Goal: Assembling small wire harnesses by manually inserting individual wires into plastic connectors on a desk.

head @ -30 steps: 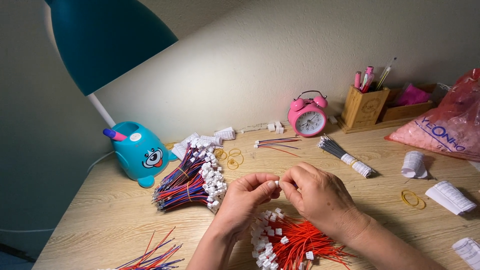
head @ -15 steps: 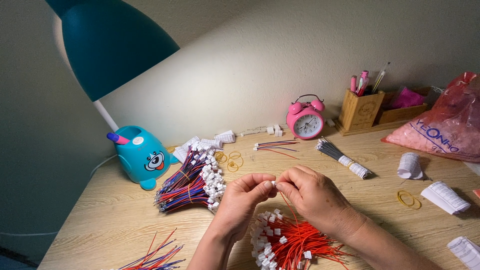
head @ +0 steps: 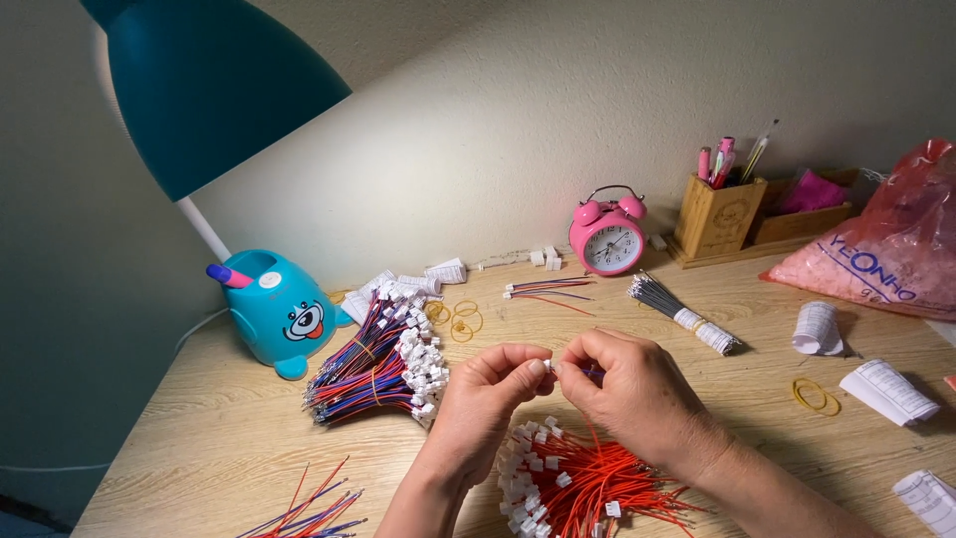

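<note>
While the pale wood-grain tabletop (head: 199, 418) spreads wide under the big teal lamp shade (head: 214, 85), both hands meet near its front edge, just above a loose heap of red wires (head: 588, 483) tipped with small white plastic connectors. To the right lies a crinkled pink plastic bag (head: 886, 249); at the left stands a glossy blue animal-shaped lamp base (head: 279, 311), and beside it a banded bundle of red and blue wires (head: 373, 364) with white connector ends fanned toward the middle. Farther back sit a round pink alarm clock (head: 607, 237) and a square wooden pen holder (head: 719, 214). Smaller again are a grey wire bundle (head: 682, 314), folded white paper slips (head: 886, 391) and thin yellow rubber bands (head: 815, 395). The left hand (head: 483, 403) has its grip pinched, thumb against forefinger, on a tiny white connector (head: 550, 366); the right hand (head: 637, 394) is pinched too, fingertips touching that same connector, with what looks like a thin dark wire end beside it, though it is too small to be sure. Judging by the pose, a wire end is being seated in the housing, and such a fit calls for fine alignment and a light, steady push.
</note>
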